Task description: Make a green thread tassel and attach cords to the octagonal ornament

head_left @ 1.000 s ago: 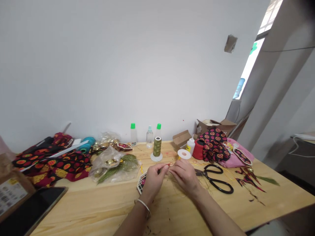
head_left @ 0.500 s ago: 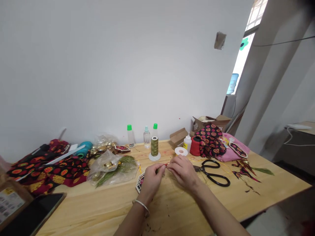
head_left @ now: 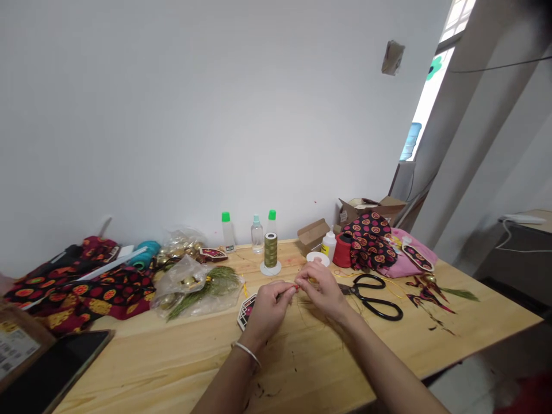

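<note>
Over the middle of the table, my left hand (head_left: 271, 306) and my right hand (head_left: 321, 292) meet fingertip to fingertip, both pinched closed. A tiny bit of red thread (head_left: 296, 287) shows between them; the fingers cover most of it. Fine loose strands (head_left: 301, 312) hang below the right fingers. Partly under my left hand lies an octagonal patterned plaque (head_left: 245, 313) with a pale rim. Right of my right hand are black-handled scissors (head_left: 359, 292), lying on the table. Behind the hands stand a spool of olive thread (head_left: 271, 253) and a white tape roll (head_left: 317, 256).
Left are a plastic bag with green tassels (head_left: 219, 287), patterned cloth (head_left: 116, 293) and a dark tablet-like slab (head_left: 60, 368). Green-capped bottles (head_left: 227, 233) line the wall. A glue bottle (head_left: 328, 247), red thread cone (head_left: 342, 253) and cardboard boxes (head_left: 313, 234) stand back right.
My right hand has turned slightly, its fingers more curled and lifted, and the red bit shows a little differently. The camera view has shifted slightly; the table items stay put.
</note>
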`<state>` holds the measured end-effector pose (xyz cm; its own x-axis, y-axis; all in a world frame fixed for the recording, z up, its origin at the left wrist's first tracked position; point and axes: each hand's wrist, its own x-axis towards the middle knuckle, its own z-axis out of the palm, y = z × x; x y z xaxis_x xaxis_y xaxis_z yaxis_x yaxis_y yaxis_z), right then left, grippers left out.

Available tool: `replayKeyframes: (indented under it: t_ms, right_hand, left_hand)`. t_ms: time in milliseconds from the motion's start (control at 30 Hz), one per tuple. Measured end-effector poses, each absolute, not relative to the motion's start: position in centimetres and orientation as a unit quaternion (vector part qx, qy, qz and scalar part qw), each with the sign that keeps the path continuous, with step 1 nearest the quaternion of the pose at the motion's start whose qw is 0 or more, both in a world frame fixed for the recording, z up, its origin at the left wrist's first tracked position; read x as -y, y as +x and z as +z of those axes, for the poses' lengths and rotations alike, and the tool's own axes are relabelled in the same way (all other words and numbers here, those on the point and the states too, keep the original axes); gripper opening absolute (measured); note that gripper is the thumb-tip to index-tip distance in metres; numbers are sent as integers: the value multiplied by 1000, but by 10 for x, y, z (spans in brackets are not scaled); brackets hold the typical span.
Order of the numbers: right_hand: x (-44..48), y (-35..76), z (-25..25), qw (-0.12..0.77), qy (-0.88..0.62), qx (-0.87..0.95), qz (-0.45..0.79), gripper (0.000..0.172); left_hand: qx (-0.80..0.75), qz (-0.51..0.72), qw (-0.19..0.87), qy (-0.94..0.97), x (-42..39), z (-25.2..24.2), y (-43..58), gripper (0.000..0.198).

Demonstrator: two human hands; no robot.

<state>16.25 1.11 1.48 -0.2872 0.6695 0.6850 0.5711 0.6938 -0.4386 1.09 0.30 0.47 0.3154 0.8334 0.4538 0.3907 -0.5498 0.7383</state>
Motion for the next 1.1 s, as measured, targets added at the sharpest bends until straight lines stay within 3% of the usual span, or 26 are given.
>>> replayKeyframes:
  t_ms: [267, 633, 833, 1100]
  right_hand:
    - [-13, 171, 11, 443, -372, 791, 200, 18]
    - [-15, 174, 5, 412, -434, 785, 157, 12]
    - [-16, 174, 0, 416, -427, 781, 188, 9]
    - [-15, 172, 5, 478, -406, 730, 273, 22]
  left_hand:
    - [-377, 394, 272, 793, 1, 8, 14, 28]
    - [-378, 353, 237, 823, 4, 8, 17, 27]
    - [-363, 403, 282, 791, 6, 11, 17, 24]
    - [-394, 478, 375, 689, -2, 5, 13, 24]
